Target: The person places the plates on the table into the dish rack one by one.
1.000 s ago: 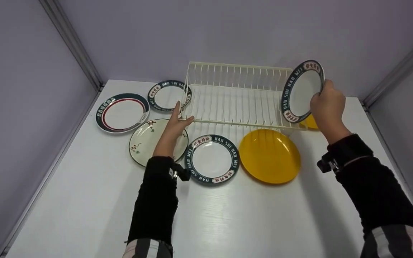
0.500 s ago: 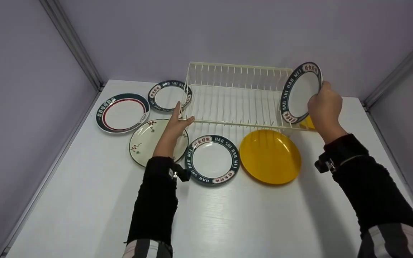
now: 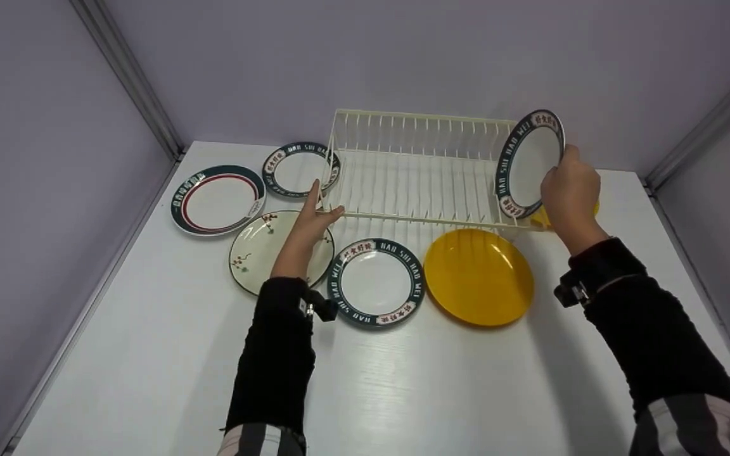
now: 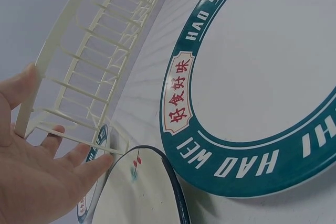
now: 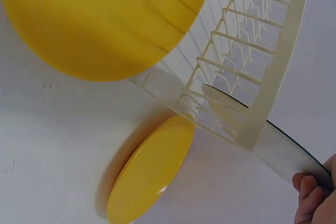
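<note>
My right hand (image 3: 569, 190) grips a white plate with a dark green lettered rim (image 3: 528, 161), held upright at the right end of the cream wire dish rack (image 3: 403, 117). In the right wrist view the plate's lower edge (image 5: 283, 148) sits among the rack's wires (image 5: 273, 77), with my fingertips (image 5: 312, 198) on its rim. My left hand (image 3: 314, 212) lies with straight fingers against the rack's front left corner. The left wrist view shows that hand (image 4: 37, 171) touching the corner wires (image 4: 100, 40).
Flat on the white table lie a large yellow plate (image 3: 479, 275), a matching green-rimmed plate (image 3: 376, 282), a floral plate (image 3: 257, 253), a red-ringed plate (image 3: 218, 199) and a smaller green-rimmed plate (image 3: 295, 168). A small yellow plate (image 5: 152, 171) leans by the rack's right end. Walls enclose three sides.
My right hand has shifted the upright plate slightly left and down at the rack's right end, turning it more edge-on. The left hand has stayed on the rack's corner.
</note>
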